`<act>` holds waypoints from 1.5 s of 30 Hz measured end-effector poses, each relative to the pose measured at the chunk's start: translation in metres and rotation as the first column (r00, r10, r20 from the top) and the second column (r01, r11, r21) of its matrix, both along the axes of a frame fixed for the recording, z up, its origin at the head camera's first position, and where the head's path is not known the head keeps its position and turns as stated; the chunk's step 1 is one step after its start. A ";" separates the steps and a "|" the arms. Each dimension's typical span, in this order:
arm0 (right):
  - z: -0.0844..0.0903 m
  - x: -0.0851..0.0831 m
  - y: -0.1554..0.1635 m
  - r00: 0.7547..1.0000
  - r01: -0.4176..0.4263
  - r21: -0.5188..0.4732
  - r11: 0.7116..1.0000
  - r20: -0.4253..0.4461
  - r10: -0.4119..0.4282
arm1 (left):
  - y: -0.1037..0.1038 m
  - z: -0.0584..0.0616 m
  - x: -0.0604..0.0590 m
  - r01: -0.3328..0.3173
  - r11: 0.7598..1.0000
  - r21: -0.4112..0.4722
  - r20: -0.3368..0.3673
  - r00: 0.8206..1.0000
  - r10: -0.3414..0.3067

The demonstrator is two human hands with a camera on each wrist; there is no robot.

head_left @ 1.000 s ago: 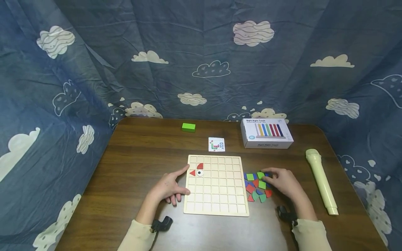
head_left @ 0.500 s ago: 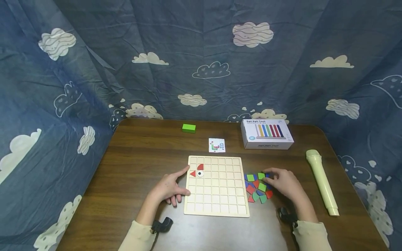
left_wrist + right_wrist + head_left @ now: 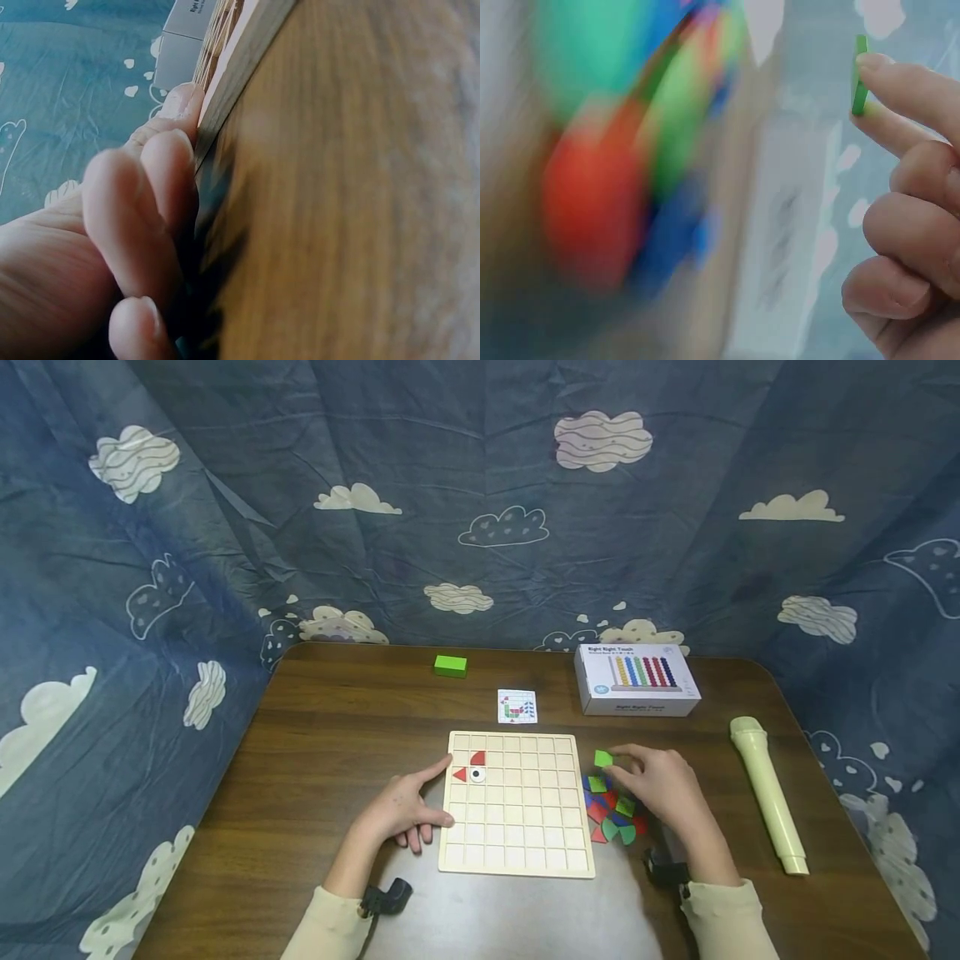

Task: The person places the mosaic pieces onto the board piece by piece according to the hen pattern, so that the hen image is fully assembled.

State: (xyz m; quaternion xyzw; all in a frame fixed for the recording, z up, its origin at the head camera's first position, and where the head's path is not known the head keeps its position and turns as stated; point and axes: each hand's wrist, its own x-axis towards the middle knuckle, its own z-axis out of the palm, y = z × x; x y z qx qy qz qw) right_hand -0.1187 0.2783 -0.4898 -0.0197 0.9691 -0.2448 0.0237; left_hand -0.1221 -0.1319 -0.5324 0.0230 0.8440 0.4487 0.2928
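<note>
Now one green tile [image 3: 603, 758] in right-hand grip [image 3: 651, 783]; left hand [image 3: 402, 808] open beside board [image 3: 517, 852].

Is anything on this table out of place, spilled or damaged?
Nothing looks damaged. The small coloured wooden tiles lie in a loose heap beside the wooden grid board, and a green block sits alone near the far edge.

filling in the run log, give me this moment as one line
right hand: pinches green tile, lifted above loose pile | left hand: rests on grid board left edge | board: three pieces placed
</note>
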 end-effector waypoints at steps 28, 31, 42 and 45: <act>-0.034 0.005 -0.168 0.965 -0.232 0.052 0.971 -0.115 0.237 | 0.002 0.001 0.000 0.017 1.000 0.012 -0.017 1.000 -0.017; -0.035 0.005 -0.168 0.968 -0.225 0.047 0.973 -0.101 0.228 | 0.002 0.002 0.000 0.025 1.000 0.014 -0.024 0.999 -0.024; -0.037 0.003 -0.172 0.973 -0.223 -0.011 0.975 -0.062 0.221 | -0.001 0.002 0.001 0.018 1.000 0.026 -0.013 1.000 -0.018; -0.037 0.002 -0.172 0.979 -0.204 -0.045 0.978 -0.024 0.203 | -0.002 0.001 0.001 0.020 0.999 0.030 -0.013 1.000 -0.019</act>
